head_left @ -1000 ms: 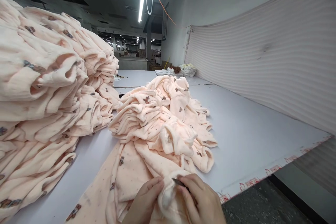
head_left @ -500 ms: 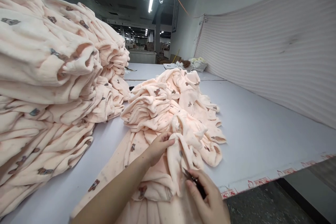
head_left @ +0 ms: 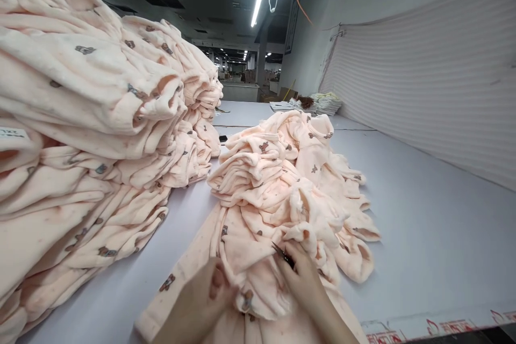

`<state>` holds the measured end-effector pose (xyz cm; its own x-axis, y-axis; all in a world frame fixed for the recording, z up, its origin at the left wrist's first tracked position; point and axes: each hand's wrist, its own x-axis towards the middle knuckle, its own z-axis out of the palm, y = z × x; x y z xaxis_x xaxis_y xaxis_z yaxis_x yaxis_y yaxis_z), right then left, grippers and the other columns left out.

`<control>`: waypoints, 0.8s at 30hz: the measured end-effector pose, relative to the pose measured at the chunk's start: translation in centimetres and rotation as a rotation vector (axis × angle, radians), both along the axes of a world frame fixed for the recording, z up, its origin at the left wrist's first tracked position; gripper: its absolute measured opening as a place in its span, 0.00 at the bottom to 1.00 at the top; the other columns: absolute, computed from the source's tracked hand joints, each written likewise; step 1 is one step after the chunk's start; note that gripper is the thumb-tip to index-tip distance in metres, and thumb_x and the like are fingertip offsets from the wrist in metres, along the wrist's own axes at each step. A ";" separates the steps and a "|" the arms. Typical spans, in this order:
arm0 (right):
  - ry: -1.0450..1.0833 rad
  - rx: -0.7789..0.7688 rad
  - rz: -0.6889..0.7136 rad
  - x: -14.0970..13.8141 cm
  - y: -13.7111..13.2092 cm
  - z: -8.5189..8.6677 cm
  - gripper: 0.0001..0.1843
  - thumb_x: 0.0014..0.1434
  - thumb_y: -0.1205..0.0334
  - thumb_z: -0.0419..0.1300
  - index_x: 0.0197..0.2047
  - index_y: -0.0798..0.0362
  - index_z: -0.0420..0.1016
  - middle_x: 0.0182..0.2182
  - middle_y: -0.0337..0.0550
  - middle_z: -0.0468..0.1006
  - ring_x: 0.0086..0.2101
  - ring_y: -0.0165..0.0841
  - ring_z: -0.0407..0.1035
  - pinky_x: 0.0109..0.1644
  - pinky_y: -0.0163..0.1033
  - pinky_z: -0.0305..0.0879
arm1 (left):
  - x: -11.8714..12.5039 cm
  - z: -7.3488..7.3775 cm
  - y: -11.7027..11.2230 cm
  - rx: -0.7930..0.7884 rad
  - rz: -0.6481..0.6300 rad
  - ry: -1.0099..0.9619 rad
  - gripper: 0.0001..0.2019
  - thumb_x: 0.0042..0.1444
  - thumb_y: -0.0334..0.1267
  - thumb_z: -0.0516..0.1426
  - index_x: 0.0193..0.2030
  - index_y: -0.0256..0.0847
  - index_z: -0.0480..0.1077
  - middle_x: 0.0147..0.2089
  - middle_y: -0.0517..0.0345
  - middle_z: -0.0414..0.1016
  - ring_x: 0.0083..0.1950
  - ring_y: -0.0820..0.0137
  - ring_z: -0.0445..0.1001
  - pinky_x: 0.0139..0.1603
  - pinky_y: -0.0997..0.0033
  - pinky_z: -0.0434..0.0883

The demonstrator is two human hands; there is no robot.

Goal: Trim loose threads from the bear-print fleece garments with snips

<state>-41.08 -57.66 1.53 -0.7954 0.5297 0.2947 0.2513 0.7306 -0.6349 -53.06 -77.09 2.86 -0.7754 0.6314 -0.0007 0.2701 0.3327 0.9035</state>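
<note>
A pale pink fleece garment (head_left: 258, 258) with small printed figures lies bunched in front of me. My right hand (head_left: 296, 269) grips dark thread snips (head_left: 285, 256), their pointed tips over the cloth and aimed up and left. My left hand (head_left: 209, 293), somewhat blurred, has its fingers curled in a pinch at the garment's lower left folds. Just beyond my right hand is an open cuff or sleeve end (head_left: 300, 207). Behind it sits a heap of similar pink garments (head_left: 258, 161), with several sleeve ends spread to the right.
A tall stack of the same pink garments (head_left: 100, 97) fills the left side of the pale table (head_left: 423, 215). Farther back are folded papers or cloths (head_left: 325, 103) and a small black item (head_left: 223, 138). A striped sheet (head_left: 435, 86) hangs on the right wall.
My left hand has let go of the raised white-pink cloth and dropped toward me, to the lower left folds. My right hand with the snips has moved up and forward. The view has turned left.
</note>
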 end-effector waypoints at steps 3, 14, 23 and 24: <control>0.041 -0.043 -0.018 -0.3 0.8 0.4 0.12 0.63 0.59 0.50 0.29 0.51 0.67 0.27 0.38 0.75 0.30 0.33 0.71 0.33 0.33 0.66 | 2.0 -1.1 0.7 -0.002 -0.045 -0.011 0.09 0.50 0.42 0.60 0.34 0.43 0.66 0.28 0.63 0.68 0.30 0.68 0.66 0.32 0.72 0.60; 0.089 0.091 0.059 2.8 -1.3 2.5 0.12 0.59 0.62 0.55 0.47 0.47 0.71 0.39 0.43 0.74 0.37 0.35 0.73 0.37 0.35 0.71 | 1.6 -0.8 3.6 0.584 -0.270 -0.839 0.14 0.50 0.43 0.64 0.42 0.42 0.70 0.39 0.55 0.74 0.44 0.62 0.72 0.44 0.68 0.66; 0.155 0.096 0.115 2.5 -2.5 2.2 0.10 0.60 0.64 0.56 0.46 0.48 0.73 0.36 0.42 0.79 0.35 0.35 0.75 0.37 0.33 0.71 | 2.4 -0.5 5.0 0.687 -0.332 -1.022 0.11 0.50 0.37 0.65 0.40 0.40 0.74 0.36 0.56 0.74 0.37 0.70 0.73 0.41 0.73 0.67; 0.164 0.094 0.119 2.6 -2.5 2.1 0.11 0.60 0.64 0.57 0.47 0.48 0.73 0.37 0.43 0.79 0.35 0.35 0.75 0.37 0.33 0.70 | 2.4 -0.4 4.9 0.685 -0.329 -1.049 0.10 0.50 0.36 0.65 0.40 0.40 0.74 0.36 0.56 0.74 0.37 0.70 0.73 0.40 0.73 0.67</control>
